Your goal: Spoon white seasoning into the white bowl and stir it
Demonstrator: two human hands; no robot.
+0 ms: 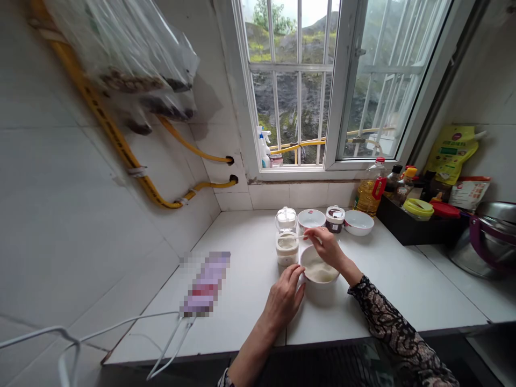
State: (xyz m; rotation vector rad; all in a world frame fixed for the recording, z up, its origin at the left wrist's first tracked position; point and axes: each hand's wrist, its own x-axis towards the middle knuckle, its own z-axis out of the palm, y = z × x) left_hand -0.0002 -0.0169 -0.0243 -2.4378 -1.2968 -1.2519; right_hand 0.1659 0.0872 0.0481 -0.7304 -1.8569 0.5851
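My right hand pinches the thin handle of a small spoon, whose other end reaches into the mouth of an open white jar. The jar's clear lid stands tipped back behind it. Just right of the jar is a white bowl with pale powder inside, partly covered by my right hand. Against the bowl's left side rests my left hand, its fingertips at the rim and its thumb lower down.
Behind are a white bowl, a lidded jar and another bowl. An oil bottle and a black box of condiments stand right, near a steel pot. A blurred purple packet lies left beside a white cable.
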